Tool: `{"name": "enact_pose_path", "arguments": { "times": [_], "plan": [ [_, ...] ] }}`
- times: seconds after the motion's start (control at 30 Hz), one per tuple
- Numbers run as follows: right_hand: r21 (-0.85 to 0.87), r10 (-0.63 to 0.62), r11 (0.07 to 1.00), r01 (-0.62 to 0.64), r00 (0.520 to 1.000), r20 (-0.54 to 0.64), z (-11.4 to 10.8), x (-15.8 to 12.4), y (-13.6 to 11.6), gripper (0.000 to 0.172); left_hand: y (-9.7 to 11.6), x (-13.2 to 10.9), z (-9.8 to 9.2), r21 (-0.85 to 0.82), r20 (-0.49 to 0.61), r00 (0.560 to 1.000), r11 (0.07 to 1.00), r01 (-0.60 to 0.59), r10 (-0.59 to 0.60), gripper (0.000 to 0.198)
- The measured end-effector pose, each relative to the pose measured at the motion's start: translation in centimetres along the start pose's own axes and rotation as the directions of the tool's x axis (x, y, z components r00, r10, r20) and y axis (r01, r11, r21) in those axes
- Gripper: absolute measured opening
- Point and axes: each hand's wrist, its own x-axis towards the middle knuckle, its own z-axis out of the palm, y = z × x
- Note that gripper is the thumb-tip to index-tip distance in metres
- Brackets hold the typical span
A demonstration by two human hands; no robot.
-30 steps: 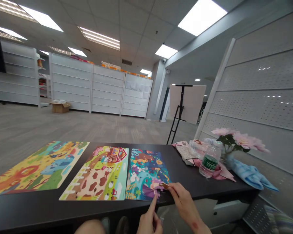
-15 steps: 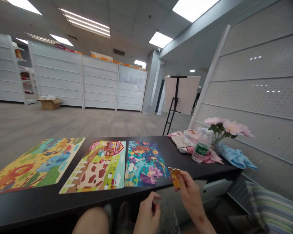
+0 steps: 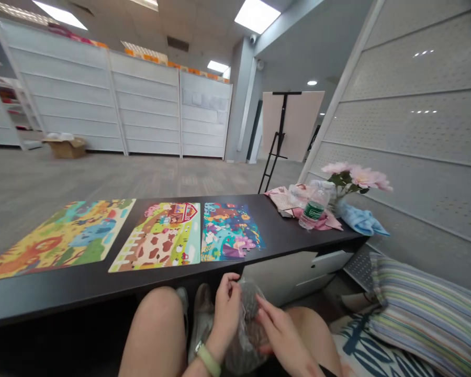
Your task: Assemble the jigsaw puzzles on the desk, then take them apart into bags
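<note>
Left hand [image 3: 226, 306]: we see its fingers curled shut around the top of the bag, apparently pinching it; a pale green wristband [image 3: 208, 361] sits on the wrist.

Right hand [image 3: 279, 335]: we see its fingers loosely spread and pressed against the bag's side; we cannot tell whether they pinch anything through the plastic.

Bag: the clear plastic bag [image 3: 245, 327] sits below the counter's edge, over the person's lap, between both hands. Its dark contents are too blurred for us to name.

Boards: three illustrated puzzle boards lie side by side on the counter [image 3: 82, 290], well away from both hands: a jungle scene [image 3: 58, 238], a farm scene [image 3: 155, 235] with a red barn, and a busy, colourful scene [image 3: 230, 233] with a jagged lower-right edge.

Counter end: we find a water bottle [image 3: 313, 212] with a green label on a pink cloth [image 3: 324, 222], a blue cloth [image 3: 359, 220] beside it, and pink artificial flowers [image 3: 351, 175] in a vase behind.

Floor: a striped cushion [image 3: 419, 314] lies right of the drawers [image 3: 294, 267].
</note>
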Motion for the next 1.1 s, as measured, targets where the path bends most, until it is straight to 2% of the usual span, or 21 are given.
{"name": "enact_pose_path", "arguments": {
  "times": [0.07,0.13,0.2,0.27,0.33,0.4,0.47,0.6,0.67,0.8,0.97,1.1],
  "plan": [
    [-0.103,-0.063,0.993,0.06,0.998,-0.027,-1.0,1.9,-2.1,0.035,-0.2,0.0,-0.1,-0.099,-0.07,0.996,0.994,0.052,-0.059,0.026],
    [-0.248,-0.223,0.947,0.204,0.973,-0.053,-1.3,4.7,-4.6,0.032,-0.4,0.3,-0.2,-0.199,-0.123,0.988,0.977,0.071,-0.097,0.029],
    [-0.393,-0.437,0.82,0.417,0.899,0.042,-0.6,7.7,-6.7,0.033,-0.6,0.8,-0.1,-0.275,-0.154,0.984,0.96,0.044,-0.089,0.03],
    [-0.486,-0.532,0.678,0.551,0.825,0.193,0.9,10.3,-7.8,0.043,-1.1,1.3,-0.2,-0.33,-0.177,0.982,0.944,0.006,-0.068,0.029],
    [-0.539,-0.53,0.583,0.608,0.787,0.316,2.5,12.2,-7.7,0.055,-1.9,1.8,-0.3,-0.353,-0.194,0.978,0.936,0.006,-0.079,0.028],
    [-0.563,-0.523,0.528,0.636,0.766,0.373,3.5,13.2,-6.6,0.06,-2.9,2.2,-0.6,-0.344,-0.225,0.968,0.939,0.028,-0.111,0.027],
    [-0.552,-0.569,0.491,0.674,0.728,0.383,3.6,13.5,-5.0,0.056,-3.8,2.7,-0.8,-0.324,-0.255,0.959,0.945,0.038,-0.126,0.026],
    [-0.466,-0.688,0.471,0.749,0.643,0.338,2.3,13.4,-3.0,0.045,-4.4,3.2,-0.2,-0.309,-0.264,0.957,0.95,0.038,-0.124,0.024],
    [-0.433,-0.703,0.506,0.746,0.648,0.294,1.6,13.5,-3.0,0.041,-4.2,3.2,0.5,-0.3,-0.241,0.963,0.953,0.047,-0.124,0.023],
    [-0.444,-0.682,0.559,0.701,0.692,0.235,1.2,14.8,-4.2,0.035,-3.9,3.1,1.3,-0.269,-0.197,0.975,0.962,0.044,-0.099,0.022],
    [-0.468,-0.672,0.585,0.663,0.719,0.178,1.4,17.5,-5.1,0.029,-3.9,3.4,0.7,-0.242,-0.174,0.982,0.97,0.028,-0.072,0.024],
    [-0.441,-0.663,0.636,0.634,0.741,0.109,1.7,18.7,-5.7,0.03,-3.6,3.7,0.6,-0.237,-0.165,0.983,0.971,0.044,-0.085,0.028]
  ]
}}
